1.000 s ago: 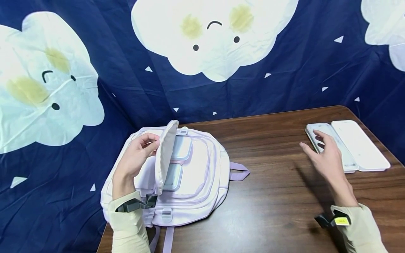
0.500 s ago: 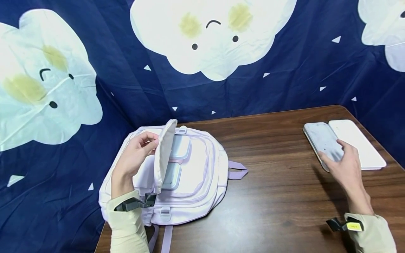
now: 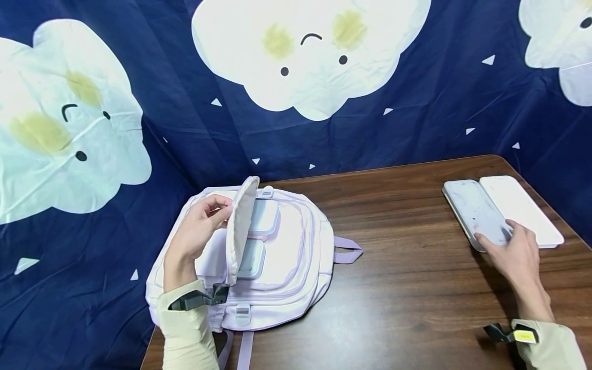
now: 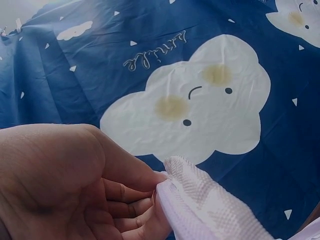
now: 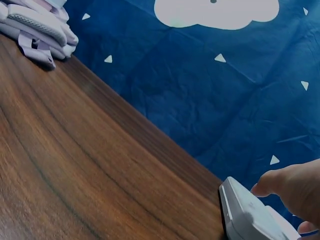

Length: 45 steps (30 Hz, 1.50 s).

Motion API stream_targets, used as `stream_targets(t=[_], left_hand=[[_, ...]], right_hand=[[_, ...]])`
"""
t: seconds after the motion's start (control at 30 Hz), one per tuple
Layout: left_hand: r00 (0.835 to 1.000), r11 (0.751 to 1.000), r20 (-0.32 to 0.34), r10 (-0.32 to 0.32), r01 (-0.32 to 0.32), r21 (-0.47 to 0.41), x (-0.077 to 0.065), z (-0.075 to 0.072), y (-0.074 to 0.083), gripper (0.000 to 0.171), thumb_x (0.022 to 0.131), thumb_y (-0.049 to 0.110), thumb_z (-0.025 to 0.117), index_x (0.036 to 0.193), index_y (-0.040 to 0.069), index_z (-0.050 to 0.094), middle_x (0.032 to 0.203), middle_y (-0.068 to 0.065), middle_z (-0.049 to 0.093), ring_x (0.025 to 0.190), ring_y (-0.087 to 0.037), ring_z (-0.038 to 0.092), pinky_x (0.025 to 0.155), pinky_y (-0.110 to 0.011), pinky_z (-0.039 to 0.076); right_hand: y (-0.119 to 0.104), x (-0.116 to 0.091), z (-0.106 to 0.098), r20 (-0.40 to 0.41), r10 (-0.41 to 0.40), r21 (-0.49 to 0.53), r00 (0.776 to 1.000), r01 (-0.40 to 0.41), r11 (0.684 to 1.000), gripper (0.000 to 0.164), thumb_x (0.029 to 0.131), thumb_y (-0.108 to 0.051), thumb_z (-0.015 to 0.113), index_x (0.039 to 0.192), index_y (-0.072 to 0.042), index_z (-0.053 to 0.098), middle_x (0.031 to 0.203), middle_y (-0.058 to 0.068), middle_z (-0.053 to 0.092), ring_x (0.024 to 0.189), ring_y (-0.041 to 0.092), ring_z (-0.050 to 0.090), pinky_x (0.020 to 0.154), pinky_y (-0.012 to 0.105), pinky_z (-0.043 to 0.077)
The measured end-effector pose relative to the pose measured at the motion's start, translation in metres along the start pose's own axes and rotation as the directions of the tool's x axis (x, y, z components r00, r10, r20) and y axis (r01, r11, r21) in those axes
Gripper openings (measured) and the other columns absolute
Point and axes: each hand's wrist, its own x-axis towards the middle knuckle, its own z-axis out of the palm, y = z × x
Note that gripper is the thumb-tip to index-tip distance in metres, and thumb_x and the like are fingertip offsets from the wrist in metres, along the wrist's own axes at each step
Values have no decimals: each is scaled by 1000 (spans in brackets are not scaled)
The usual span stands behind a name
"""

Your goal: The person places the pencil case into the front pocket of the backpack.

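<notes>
My left hand [image 3: 196,228] pinches the edge of the raised pocket flap [image 3: 242,231] of a pale lilac backpack [image 3: 287,303] lying on the table. Mesh-like lining of the flap shows close by the fingertips in the left wrist view. Behind the flap, two small boxes with light blue lids [image 3: 265,216] show in the open pocket, partly covered. My right hand [image 3: 518,257] is at the near end of a flat, greyish-white rounded box [image 3: 476,205] with dark specks, thumb by its left edge and fingers by its right. In the right wrist view the thumb [image 5: 272,182] overlaps the box.
A similar plain white flat box [image 3: 522,210] lies right beside the greyish one. Both are on the brown wooden table [image 3: 393,267], near its right edge. A purple loop [image 3: 348,250] sticks out from the backpack. A blue cloud-print cloth [image 3: 347,139] hangs behind.
My right hand has come down to the right, from above the greyish box to its near end, uncovering most of its top. The left hand keeps the flap raised.
</notes>
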Motion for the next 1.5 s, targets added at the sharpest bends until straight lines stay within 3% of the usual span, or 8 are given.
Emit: stream_targets(t=[0.3, 0.6, 0.93, 1.2, 1.5], left_hand=[[1000, 1000, 3, 1, -1, -6, 0, 0, 0, 20, 98, 8, 51, 108, -9, 51, 88, 8, 57, 77, -4, 56, 71, -20, 52], [1000, 1000, 6, 2, -2, -10, 3, 0, 0, 18, 98, 7, 50, 107, -8, 52, 88, 8, 57, 76, -5, 56, 71, -20, 52], [1000, 1000, 10, -3, 3, -14, 0, 2, 0, 17, 98, 7, 51, 106, -7, 52, 86, 8, 57, 76, -5, 56, 70, -21, 52], [1000, 1000, -2, 2, -2, -27, 0, 1, -2, 13, 97, 7, 52, 104, -4, 54, 85, 8, 58, 74, -5, 57, 69, -21, 52], [999, 999, 16, 32, -32, -27, 2, -1, -6, 8, 97, 7, 51, 101, 1, 55, 86, 8, 59, 75, -4, 57, 68, -20, 53]], right_hand=[[8, -1, 4, 34, 44, -11, 998, -44, 999, 84, 87, -34, 64, 140, 16, 22, 133, 45, 25, 122, 58, 22, 98, 64, 22], [7, -1, 9, 80, 50, -66, 996, -45, 997, 96, 82, -47, 68, 136, 18, 23, 128, 52, 18, 115, 63, 17, 88, 64, 19], [3, -2, 14, 130, 73, -77, 989, -64, 995, 102, 85, -50, 64, 141, 17, 12, 132, 50, 18, 120, 63, 20, 97, 66, 23], [0, 3, 13, 117, 83, -89, 990, -73, 993, 102, 85, -50, 64, 142, 17, 12, 133, 49, 21, 122, 61, 22, 99, 66, 24], [0, -4, 17, 23, 80, -59, 996, -79, 995, 99, 83, -47, 68, 141, 16, 19, 132, 47, 27, 120, 59, 28, 96, 65, 27]])
